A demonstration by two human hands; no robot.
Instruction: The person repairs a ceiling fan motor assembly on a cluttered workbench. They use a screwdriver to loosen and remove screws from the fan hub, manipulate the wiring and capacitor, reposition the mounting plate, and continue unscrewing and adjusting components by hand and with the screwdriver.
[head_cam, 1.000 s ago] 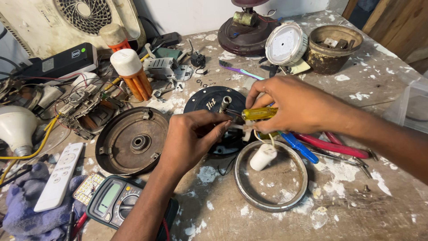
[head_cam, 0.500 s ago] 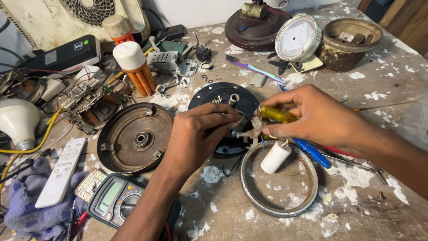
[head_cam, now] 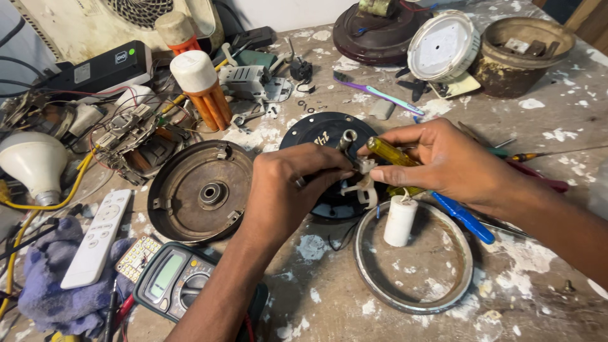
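Your left hand (head_cam: pixel 285 190) pinches the white wiring piece (head_cam: pixel 362 183) beside the shaft (head_cam: pixel 346 138) of the black motor disc (head_cam: pixel 320 134). Your right hand (head_cam: pixel 443 161) grips a yellow-handled screwdriver (head_cam: pixel 387 152) just above it. The round metal cover (head_cam: pixel 199 190) crowds your left; the metal ring (head_cam: pixel 415 259) lies near, toward you.

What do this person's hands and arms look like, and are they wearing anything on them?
Both arms are bare up to the edge of the picture: no sleeves, gloves or watch show. The left hand wears one thing, a dark ring on a finger. The right hand wears nothing that can be seen, and its nails are cut short. No cables or markings run along either arm.
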